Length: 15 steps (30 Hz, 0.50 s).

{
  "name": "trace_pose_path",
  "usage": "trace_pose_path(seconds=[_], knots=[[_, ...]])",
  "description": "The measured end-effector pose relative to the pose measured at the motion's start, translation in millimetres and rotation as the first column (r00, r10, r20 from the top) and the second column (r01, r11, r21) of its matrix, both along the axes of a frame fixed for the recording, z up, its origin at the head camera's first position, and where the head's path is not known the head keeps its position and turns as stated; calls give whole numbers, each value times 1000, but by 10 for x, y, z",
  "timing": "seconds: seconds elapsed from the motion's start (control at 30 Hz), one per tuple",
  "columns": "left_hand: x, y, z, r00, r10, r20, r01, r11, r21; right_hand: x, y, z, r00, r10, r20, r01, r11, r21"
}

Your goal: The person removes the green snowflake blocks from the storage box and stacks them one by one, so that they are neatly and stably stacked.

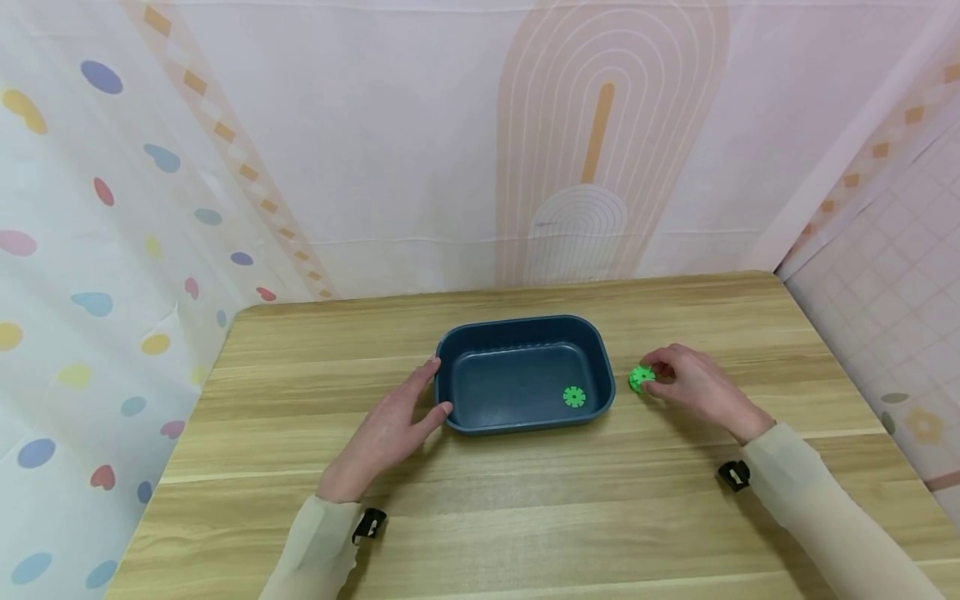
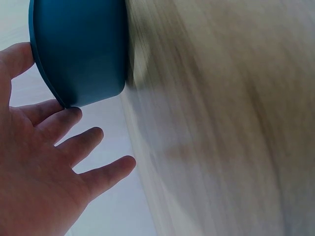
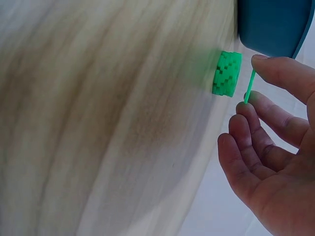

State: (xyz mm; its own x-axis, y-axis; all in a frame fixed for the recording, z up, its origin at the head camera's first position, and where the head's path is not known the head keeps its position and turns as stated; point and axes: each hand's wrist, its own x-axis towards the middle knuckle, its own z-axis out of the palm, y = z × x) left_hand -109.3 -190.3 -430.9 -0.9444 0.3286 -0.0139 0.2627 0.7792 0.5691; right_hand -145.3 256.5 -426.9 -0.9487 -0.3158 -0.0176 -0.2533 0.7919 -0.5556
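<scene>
A dark blue rectangular tray (image 1: 502, 387) stands on the table, with one green interlocking disc (image 1: 570, 398) lying flat inside near its front right corner. My left hand (image 1: 386, 433) touches the tray's left end; thumb and fingertips rest at the rim, fairly straight and spread in the left wrist view. To the right of the tray, my right hand (image 1: 699, 385) pinches a single thin green disc (image 3: 250, 86) by its edges between thumb and fingers. Right beside that disc, a short stack of green discs (image 3: 227, 73) sits on the table, partly covered by it in the head view.
The wood-grain table (image 1: 525, 517) runs back to a patterned curtain (image 1: 405, 150). More curtain hangs along the left and right sides. Each wrist wears a black strap (image 1: 370, 525), below the sleeve cuffs.
</scene>
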Motion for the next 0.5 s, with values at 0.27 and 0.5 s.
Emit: trace_pose_path(seconds=[0.27,0.5], knots=[[-4,-4,5,1000,-3,-3,3,1000,2,-14,-2,-23,1000,4,15,-4,1000,-3],[-1,-11,0,1000,-7,0,7,1000,7,-24,-17,-34,999,5,43,-5,1000,-3]])
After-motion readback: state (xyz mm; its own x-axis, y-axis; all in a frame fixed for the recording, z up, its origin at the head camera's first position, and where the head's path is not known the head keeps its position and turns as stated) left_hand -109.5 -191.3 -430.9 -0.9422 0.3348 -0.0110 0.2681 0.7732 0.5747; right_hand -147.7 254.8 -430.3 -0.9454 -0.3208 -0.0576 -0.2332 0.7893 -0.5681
